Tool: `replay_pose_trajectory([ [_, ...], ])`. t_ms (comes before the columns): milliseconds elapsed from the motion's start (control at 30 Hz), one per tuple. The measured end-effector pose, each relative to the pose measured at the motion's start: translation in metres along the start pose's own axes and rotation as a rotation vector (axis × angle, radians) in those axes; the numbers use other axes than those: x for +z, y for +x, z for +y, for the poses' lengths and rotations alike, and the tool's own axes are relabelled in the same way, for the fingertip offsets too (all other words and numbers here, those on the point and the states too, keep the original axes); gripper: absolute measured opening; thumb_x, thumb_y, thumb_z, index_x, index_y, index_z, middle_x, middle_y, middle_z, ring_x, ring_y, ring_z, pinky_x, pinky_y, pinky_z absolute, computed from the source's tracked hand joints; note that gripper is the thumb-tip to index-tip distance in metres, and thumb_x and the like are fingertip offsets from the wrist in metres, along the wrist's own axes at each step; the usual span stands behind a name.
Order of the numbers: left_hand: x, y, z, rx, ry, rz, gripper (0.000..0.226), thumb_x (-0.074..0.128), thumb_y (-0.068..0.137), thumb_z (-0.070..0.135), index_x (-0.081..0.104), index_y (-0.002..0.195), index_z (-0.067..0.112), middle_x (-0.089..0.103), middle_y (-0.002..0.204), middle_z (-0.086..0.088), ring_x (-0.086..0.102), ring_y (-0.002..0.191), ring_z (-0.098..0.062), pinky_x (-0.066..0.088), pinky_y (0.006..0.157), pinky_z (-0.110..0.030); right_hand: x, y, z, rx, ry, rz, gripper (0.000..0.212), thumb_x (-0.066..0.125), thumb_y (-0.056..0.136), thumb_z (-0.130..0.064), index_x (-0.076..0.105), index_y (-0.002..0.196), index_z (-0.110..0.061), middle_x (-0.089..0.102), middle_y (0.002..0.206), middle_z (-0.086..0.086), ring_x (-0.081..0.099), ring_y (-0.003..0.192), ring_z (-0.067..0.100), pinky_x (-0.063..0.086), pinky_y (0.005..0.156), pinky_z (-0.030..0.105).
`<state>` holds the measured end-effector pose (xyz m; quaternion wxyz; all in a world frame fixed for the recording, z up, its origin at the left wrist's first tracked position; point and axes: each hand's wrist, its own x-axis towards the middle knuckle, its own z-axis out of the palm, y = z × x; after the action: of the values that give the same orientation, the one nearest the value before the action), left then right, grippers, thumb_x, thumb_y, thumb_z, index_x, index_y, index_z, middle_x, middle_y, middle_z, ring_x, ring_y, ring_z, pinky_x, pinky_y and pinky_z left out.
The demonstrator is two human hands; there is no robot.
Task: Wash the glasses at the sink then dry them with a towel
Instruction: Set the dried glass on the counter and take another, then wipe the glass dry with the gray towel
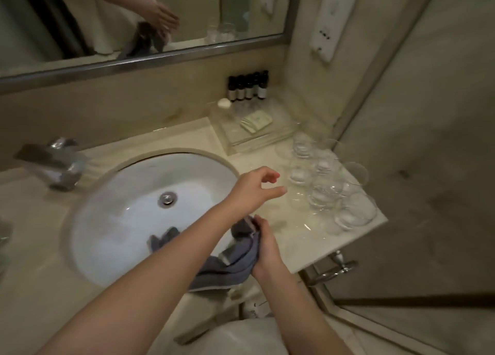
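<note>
**A:** Start with the hands — what has each got?

**B:** The right hand (267, 247) is curled round a grey towel (227, 266), gripping it near one bunched end while the rest trails over the front edge of the sink (88, 220). The left hand (254, 187) holds nothing. Its arm crosses over the right one, and the fingers are loosely spread with thumb and forefinger apart, reaching toward the glasses (325, 183).

**A:** Touching one yet?

**B:** Not that I can see; the fingertips look just short of the nearest glass, though clear glass on pale stone is hard to read.

**A:** And the glasses themselves?

**B:** Clustered on the table (281, 236) to the right of the basin, close together, right out to the corner. Several, but I can't count them for certain.

**A:** So how far along are we?

**B:** My guess is the drying stage. The tap (53, 161) shows no running water, the basin holds no glass, and the towel is already in hand. There are glints on the table near the glasses that could be water, which would fit washing being done — but I can't tell which glasses are wet and which are dry.

**A:** What's left, then?

**B:** Likely picking up a glass with the free hand and wiping it, then the others in turn.
</note>
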<state>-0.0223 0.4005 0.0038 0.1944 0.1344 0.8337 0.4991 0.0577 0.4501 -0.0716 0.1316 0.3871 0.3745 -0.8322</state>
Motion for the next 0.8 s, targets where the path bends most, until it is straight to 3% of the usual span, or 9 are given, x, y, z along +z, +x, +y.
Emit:
replay_pose_trajectory([
  [133, 0.037, 0.046, 0.014, -0.033, 0.015, -0.028, 0.040, 0.074, 0.085, 0.029, 0.062, 0.119, 0.011, 0.063, 0.114, 0.001, 0.057, 0.111, -0.012, 0.039, 0.086, -0.019, -0.017, 0.017, -0.009, 0.049, -0.073, -0.008, 0.027, 0.060, 0.088, -0.031, 0.068, 0.073, -0.010, 0.065, 0.069, 0.007, 0.060, 0.069, 0.020, 0.047, 0.077, 0.034],
  [300, 0.043, 0.091, 0.018, -0.108, 0.000, 0.093, 0.047, 0.077, 0.082, 0.028, 0.060, 0.122, 0.010, 0.062, 0.117, -0.002, 0.057, 0.111, -0.017, 0.039, 0.086, -0.021, -0.022, 0.039, -0.014, 0.106, -0.106, -0.061, 0.026, 0.073, 0.056, -0.037, 0.066, 0.065, -0.014, 0.059, 0.064, 0.003, 0.056, 0.060, 0.016, 0.043, 0.067, 0.029],
  [400, 0.043, 0.110, 0.018, -0.149, 0.067, 0.098, 0.064, 0.079, 0.079, 0.028, 0.051, 0.134, 0.011, 0.056, 0.129, -0.005, 0.052, 0.120, -0.019, 0.040, 0.091, -0.024, -0.023, 0.038, -0.021, 0.147, -0.119, -0.087, 0.020, 0.070, 0.072, -0.030, 0.066, 0.058, -0.017, 0.059, 0.059, 0.001, 0.055, 0.055, 0.014, 0.043, 0.061, 0.026],
  [500, 0.046, 0.125, 0.018, -0.177, 0.137, 0.034, 0.083, 0.083, 0.074, 0.032, 0.041, 0.143, 0.015, 0.049, 0.139, -0.005, 0.046, 0.127, -0.019, 0.037, 0.093, -0.025, -0.028, 0.049, -0.026, 0.182, -0.134, -0.114, 0.031, 0.061, 0.088, -0.023, 0.068, 0.059, -0.017, 0.062, 0.060, 0.000, 0.058, 0.057, 0.014, 0.044, 0.063, 0.025],
  [667, 0.060, 0.141, 0.015, -0.194, 0.246, -0.093, 0.099, 0.088, 0.069, 0.024, 0.031, 0.149, 0.016, 0.042, 0.147, -0.011, 0.041, 0.135, -0.023, 0.036, 0.095, -0.025, -0.028, 0.057, -0.041, 0.175, -0.087, -0.115, 0.022, 0.066, 0.083, -0.025, 0.069, 0.062, -0.018, 0.063, 0.063, 0.000, 0.058, 0.059, 0.014, 0.045, 0.063, 0.024],
  [800, 0.069, 0.149, 0.011, -0.220, 0.258, -0.107, 0.098, 0.086, 0.072, 0.018, 0.027, 0.150, 0.018, 0.040, 0.147, -0.013, 0.042, 0.133, -0.025, 0.037, 0.091, -0.025, -0.033, 0.056, -0.050, 0.125, -0.124, -0.129, 0.015, 0.068, 0.074, -0.030, 0.065, 0.064, -0.018, 0.060, 0.065, -0.001, 0.056, 0.062, 0.013, 0.045, 0.067, 0.025],
])
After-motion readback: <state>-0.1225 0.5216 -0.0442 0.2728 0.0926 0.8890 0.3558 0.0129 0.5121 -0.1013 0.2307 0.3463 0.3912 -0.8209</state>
